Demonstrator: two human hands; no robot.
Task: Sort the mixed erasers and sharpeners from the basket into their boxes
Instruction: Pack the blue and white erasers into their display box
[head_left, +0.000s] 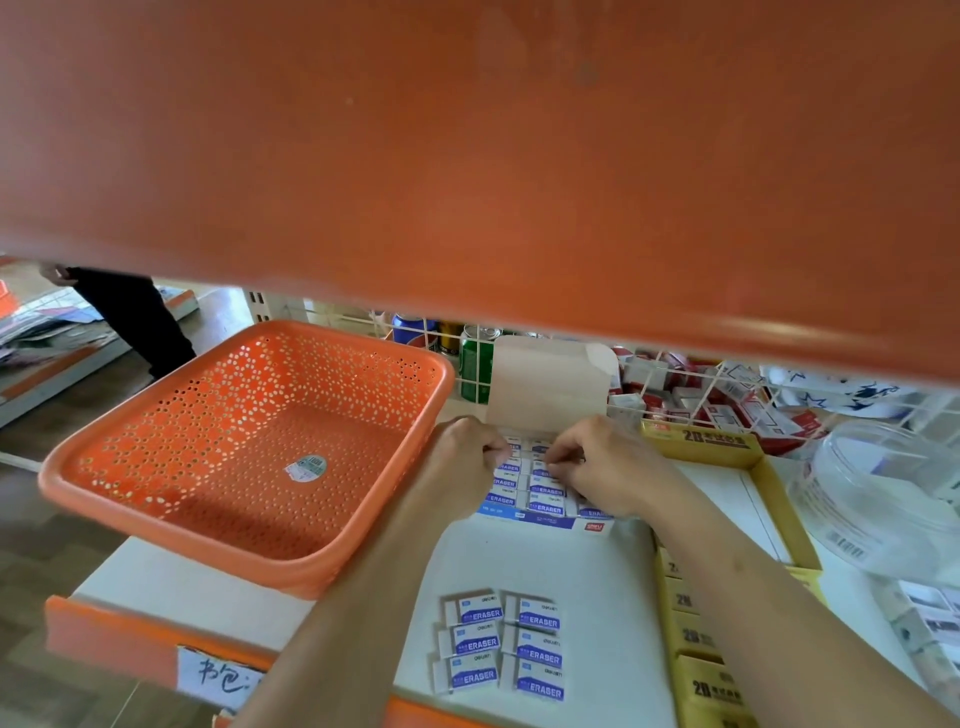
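Where the white shelf (597, 582) carries stock: one orange basket (182, 410), left, holding only a sticker; one open eraser box (540, 518) beside it, rows packed; left hand (462, 452) and right hand (608, 467), fingers curled on those rows, any grasp unclear; six loose erasers (535, 649), two columns of three, nearest.

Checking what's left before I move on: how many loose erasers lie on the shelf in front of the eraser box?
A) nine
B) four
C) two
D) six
D: six loose erasers lie in two columns of three on the white shelf, near its front edge, in front of the eraser box where the left hand and right hand are working.
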